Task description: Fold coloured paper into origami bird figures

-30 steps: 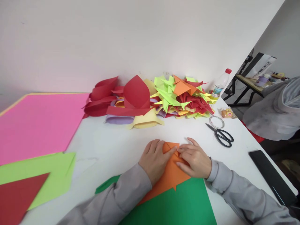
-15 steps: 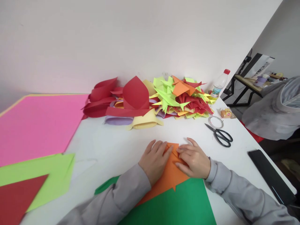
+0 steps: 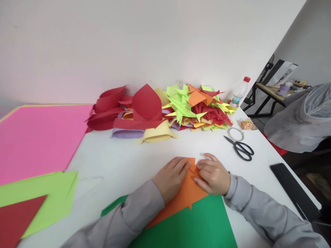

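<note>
A folded orange paper (image 3: 184, 196) lies on the white table (image 3: 124, 162), partly over a green sheet (image 3: 196, 227). My left hand (image 3: 170, 177) rests flat on the paper's left side with its fingers stretched toward the top corner. My right hand (image 3: 213, 174) presses the paper's right side, fingers bent and held together along a fold near the top. Both wrists are in grey sleeves.
A heap of folded paper shapes (image 3: 196, 106) and curled red sheets (image 3: 139, 106) lies by the wall. A pink sheet (image 3: 38, 137), a lime sheet (image 3: 38, 196) and a red sheet (image 3: 15, 220) are at left. Scissors (image 3: 240, 148), tape ring (image 3: 235, 133), bottle (image 3: 238, 93) and black phone (image 3: 292, 191) are at right.
The view has shifted slightly, so everything sits a little further left. My left fingers have slid a bit toward the paper's top corner; my right hand stays pressed on the fold.
</note>
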Demonstrator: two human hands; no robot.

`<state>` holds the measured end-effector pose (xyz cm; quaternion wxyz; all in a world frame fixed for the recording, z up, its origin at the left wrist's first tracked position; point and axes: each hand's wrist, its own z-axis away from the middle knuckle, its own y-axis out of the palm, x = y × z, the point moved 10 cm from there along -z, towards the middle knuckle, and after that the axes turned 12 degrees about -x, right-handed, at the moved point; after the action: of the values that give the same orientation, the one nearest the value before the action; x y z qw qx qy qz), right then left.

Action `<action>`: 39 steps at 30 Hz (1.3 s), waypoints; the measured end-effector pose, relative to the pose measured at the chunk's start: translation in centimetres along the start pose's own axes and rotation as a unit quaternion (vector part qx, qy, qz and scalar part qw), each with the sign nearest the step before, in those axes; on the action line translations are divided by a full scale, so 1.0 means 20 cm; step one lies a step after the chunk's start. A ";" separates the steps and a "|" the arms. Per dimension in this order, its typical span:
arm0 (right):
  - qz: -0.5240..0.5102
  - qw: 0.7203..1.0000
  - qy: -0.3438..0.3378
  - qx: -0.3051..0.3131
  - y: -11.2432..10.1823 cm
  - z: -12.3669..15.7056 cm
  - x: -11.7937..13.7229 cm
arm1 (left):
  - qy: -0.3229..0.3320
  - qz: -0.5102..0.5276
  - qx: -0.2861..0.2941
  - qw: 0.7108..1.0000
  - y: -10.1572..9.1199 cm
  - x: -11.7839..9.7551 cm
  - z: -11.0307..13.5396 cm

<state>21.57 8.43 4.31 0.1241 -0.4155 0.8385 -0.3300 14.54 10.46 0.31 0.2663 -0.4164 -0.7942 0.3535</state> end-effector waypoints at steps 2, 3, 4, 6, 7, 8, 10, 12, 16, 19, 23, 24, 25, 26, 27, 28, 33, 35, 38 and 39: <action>0.000 1.000 -0.003 0.002 0.00 0.00 0.00 | -0.002 0.003 0.015 1.000 0.03 0.00 0.01; -0.003 1.000 -0.004 0.002 0.01 0.00 0.00 | -0.009 0.004 0.017 1.000 0.03 0.01 0.02; -0.006 1.000 -0.004 0.001 0.01 0.00 0.00 | -0.019 0.004 0.014 1.000 0.04 0.02 0.03; -0.007 1.000 -0.002 -0.005 0.00 0.00 0.00 | -0.036 0.008 0.007 0.999 0.05 0.03 0.04; -0.003 1.000 0.003 -0.008 0.00 -0.01 0.00 | -0.041 0.011 0.004 0.999 0.05 0.04 0.04; 0.004 1.000 0.009 -0.011 -0.01 -0.01 0.00 | -0.042 0.013 0.005 0.999 0.05 0.04 0.04; 0.017 1.000 0.019 -0.010 -0.01 -0.02 -0.01 | -0.041 0.018 0.011 0.999 0.05 0.04 0.04; 0.013 1.000 0.019 0.005 0.01 -0.03 0.00 | -0.039 0.019 0.017 0.999 0.05 0.04 0.02; -0.009 0.999 0.024 0.040 0.05 -0.02 0.01 | -0.018 0.016 0.021 0.999 0.05 0.03 0.02; -0.011 0.998 0.035 0.045 0.06 -0.02 0.00 | -0.016 0.014 0.009 1.000 0.06 0.02 0.04; -0.021 0.998 0.043 0.043 0.05 -0.02 -0.02 | -0.025 0.017 0.011 0.999 0.06 0.01 0.06; -0.025 0.998 0.045 0.041 0.04 -0.02 -0.02 | -0.027 0.020 0.014 0.999 0.06 0.01 0.06; -0.030 0.998 0.048 0.039 0.04 -0.02 -0.03 | -0.029 0.022 0.016 0.999 0.05 0.01 0.06; -0.035 0.997 0.054 0.038 0.04 -0.02 -0.04 | -0.031 0.025 0.018 0.999 0.04 0.00 0.06; -0.040 0.997 0.059 0.036 0.04 -0.02 -0.04 | -0.033 0.030 0.019 0.999 0.03 0.00 0.05; -0.044 0.996 0.064 0.035 0.04 -0.02 -0.05 | -0.035 0.036 0.021 0.999 0.01 0.00 0.04; -0.041 0.996 0.068 0.034 0.05 -0.02 -0.05 | -0.056 0.075 0.025 0.995 -0.03 0.00 0.03; -0.039 0.996 0.068 0.036 0.05 -0.01 -0.05 | -0.067 0.090 0.022 0.993 -0.04 0.01 0.03; -0.038 0.996 0.069 0.033 0.05 -0.01 -0.05 | -0.071 0.109 0.018 0.991 -0.05 0.01 0.03; -0.037 0.996 0.069 0.031 0.05 -0.01 -0.05 | -0.072 0.112 0.019 0.991 -0.05 0.01 0.03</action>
<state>21.50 9.74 3.75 0.0666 -0.4187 0.8183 -0.3881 13.55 9.94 0.66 0.1751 -0.4713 -0.7526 0.4252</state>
